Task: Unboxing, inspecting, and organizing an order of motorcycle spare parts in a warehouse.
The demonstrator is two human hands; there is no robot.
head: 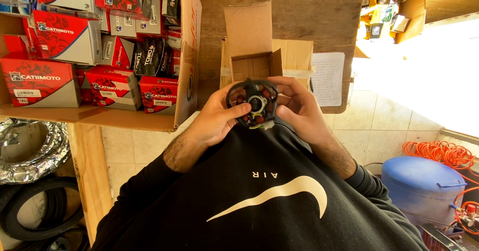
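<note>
The left hand's (pixel 214 119) fingers (pixel 234 112) cover the coil plate's (pixel 253 103) near rim; behind the right hand's (pixel 299 109) fingers (pixel 284 84) its far edge and the small box's (pixel 252 64) bottom vanish.

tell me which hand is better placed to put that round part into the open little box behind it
Probably the right hand. Both hands grip the round coil part, but the right one lies nearest the small open carton, while the left hand sits lower with its thumb across the part's front.
</note>
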